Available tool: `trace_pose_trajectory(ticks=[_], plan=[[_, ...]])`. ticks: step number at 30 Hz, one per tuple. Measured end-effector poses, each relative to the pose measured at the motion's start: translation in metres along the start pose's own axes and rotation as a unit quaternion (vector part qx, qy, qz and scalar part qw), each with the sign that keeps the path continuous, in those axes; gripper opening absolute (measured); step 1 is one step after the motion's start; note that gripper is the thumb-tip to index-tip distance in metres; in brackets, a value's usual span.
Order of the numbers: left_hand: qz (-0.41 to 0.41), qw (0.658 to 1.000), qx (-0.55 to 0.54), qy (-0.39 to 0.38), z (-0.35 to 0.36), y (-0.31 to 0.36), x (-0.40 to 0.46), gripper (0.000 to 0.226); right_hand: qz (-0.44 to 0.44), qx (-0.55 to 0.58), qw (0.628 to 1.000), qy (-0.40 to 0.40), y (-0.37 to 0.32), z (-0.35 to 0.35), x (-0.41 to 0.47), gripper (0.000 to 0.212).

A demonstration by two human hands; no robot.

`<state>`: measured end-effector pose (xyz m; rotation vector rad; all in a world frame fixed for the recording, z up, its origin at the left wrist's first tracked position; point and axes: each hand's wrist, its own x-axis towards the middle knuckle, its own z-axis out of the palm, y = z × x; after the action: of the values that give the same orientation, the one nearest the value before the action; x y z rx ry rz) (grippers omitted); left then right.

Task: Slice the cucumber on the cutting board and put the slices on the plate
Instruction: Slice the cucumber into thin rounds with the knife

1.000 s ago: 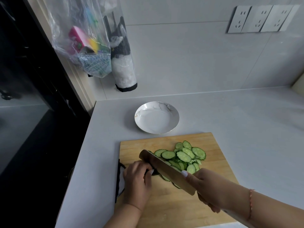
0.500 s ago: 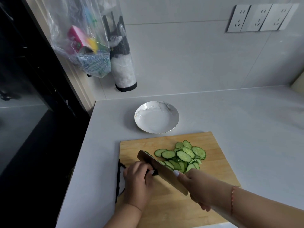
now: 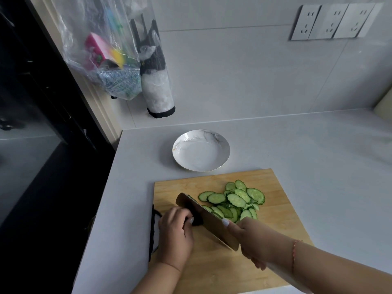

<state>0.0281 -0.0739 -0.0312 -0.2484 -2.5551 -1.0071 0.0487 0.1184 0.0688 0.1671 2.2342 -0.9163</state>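
Observation:
A wooden cutting board [image 3: 280, 211] lies near the counter's front. On it is a heap of several green cucumber slices [image 3: 235, 199]. My left hand [image 3: 176, 234] curls over the last dark stub of cucumber [image 3: 196, 219], pinning it at the board's left side. My right hand [image 3: 252, 238] grips a broad cleaver [image 3: 209, 219], whose blade stands against my left fingers and the stub. Behind the board sits a white marbled plate [image 3: 201, 150], with nothing on it.
A clear bag of packets [image 3: 104, 54] and a black-trimmed bag holder [image 3: 157, 81] hang on the wall at the left. Wall sockets [image 3: 333, 22] are at top right. The counter drops off at its left edge beside a dark cabinet [image 3: 31, 102].
The cleaver and my right hand have shifted left along the board toward my left hand. My left hand stayed on the stub, and more slices lie uncovered.

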Motion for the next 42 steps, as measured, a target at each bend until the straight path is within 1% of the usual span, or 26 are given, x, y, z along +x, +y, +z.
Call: trace_pose_trajectory(ticks=[7, 12, 19, 28, 37, 42], plan=[[0.012, 1.0, 0.0, 0.005, -0.001, 0.001, -0.002, 0.028, -0.011, -0.019, 1.0, 0.014, -0.003, -0.01, -0.014, 0.067], [0.014, 1.0, -0.001, 0.007, -0.002, 0.001, -0.003, 0.03, -0.017, -0.02, 1.0, 0.008, -0.005, -0.015, -0.024, 0.064], [0.013, 1.0, 0.002, 0.006, -0.002, 0.002, -0.003, 0.031, -0.002, -0.046, 0.999, 0.002, -0.007, -0.013, -0.03, 0.065], [-0.009, 1.0, -0.006, -0.006, -0.003, 0.004, -0.004, 0.032, 0.006, -0.088, 0.996, -0.006, -0.014, -0.01, -0.023, 0.068], [-0.004, 1.0, 0.005, -0.012, -0.003, 0.001, -0.004, 0.026, 0.014, -0.096, 0.995, -0.009, -0.015, 0.006, 0.001, 0.072], [-0.006, 1.0, 0.007, -0.01, -0.003, 0.0, -0.004, 0.025, 0.007, -0.092, 0.996, 0.007, -0.011, 0.011, 0.001, 0.068]])
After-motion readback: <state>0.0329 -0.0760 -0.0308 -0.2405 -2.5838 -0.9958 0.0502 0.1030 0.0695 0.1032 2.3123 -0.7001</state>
